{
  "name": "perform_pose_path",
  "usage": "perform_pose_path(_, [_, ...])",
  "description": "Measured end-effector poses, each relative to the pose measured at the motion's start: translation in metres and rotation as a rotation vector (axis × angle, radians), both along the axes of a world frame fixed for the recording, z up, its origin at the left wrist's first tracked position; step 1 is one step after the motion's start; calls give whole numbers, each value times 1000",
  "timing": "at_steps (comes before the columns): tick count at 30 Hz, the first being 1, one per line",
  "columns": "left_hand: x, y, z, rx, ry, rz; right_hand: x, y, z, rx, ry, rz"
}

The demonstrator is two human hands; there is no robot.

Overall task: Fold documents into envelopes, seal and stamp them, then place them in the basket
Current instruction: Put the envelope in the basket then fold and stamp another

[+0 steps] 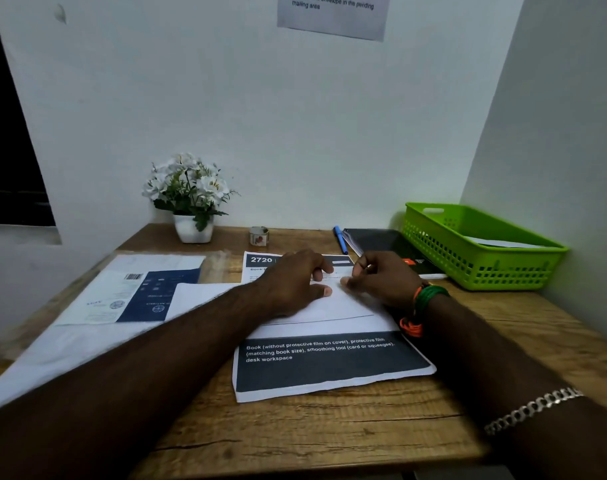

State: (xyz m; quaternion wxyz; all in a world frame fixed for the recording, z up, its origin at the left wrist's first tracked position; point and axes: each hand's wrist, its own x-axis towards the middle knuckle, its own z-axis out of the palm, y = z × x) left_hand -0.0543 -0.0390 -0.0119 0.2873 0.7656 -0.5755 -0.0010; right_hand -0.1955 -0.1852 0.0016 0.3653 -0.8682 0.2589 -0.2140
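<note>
A white envelope (333,308) lies on a printed document (329,362) with a dark band, in the middle of the wooden desk. My left hand (295,282) presses flat on the envelope with fingers spread. My right hand (381,278) has its fingers curled at the envelope's upper right corner, thumb tip touching the paper; something small seems pinched between the fingers, too small to tell what. A green plastic basket (482,268) stands at the right rear with white paper inside. A small roll of stamps or tape (259,235) stands behind the hands.
A white pot of white flowers (191,199) sits at the back left. A blue pen (340,239) and a black notebook (392,244) lie beside the basket. Plastic-wrapped envelopes and papers (136,292) cover the desk's left. Walls close the back and right.
</note>
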Motion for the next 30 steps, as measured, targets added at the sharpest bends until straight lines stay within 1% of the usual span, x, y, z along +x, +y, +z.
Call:
perform_pose_path(1, [0,0,0,0,3,-1,2,0,-1,-40,18,-50])
perform_pose_path(4, [1,-1,0,-5,5,-4,8,11,2,-265,186,-209])
perform_pose_path(11, [2,1,-1,-24,-4,-15,17,17,1,-355,244,-348])
perform_pose_path(15, [2,0,-2,-36,-3,-1,18,15,-1,-356,238,-385])
perform_pose_path(18, [-2,3,-1,-52,4,9,13,16,-1,-364,229,-368])
perform_pose_path(20, [-4,7,2,-26,21,32,5,14,2,-286,158,-337])
perform_pose_path(22, [-10,13,11,-22,75,57,-4,13,7,-158,34,-291])
perform_pose_path(24, [-10,24,23,-67,130,112,-12,14,14,-14,-97,-236])
perform_pose_path(26, [-2,46,31,-68,105,232,-22,18,18,27,-147,-216])
perform_pose_path(28, [15,81,31,55,95,436,-34,28,19,-45,-67,-208])
perform_pose_path(30, [23,117,27,297,57,666,-42,41,16,-133,30,-214])
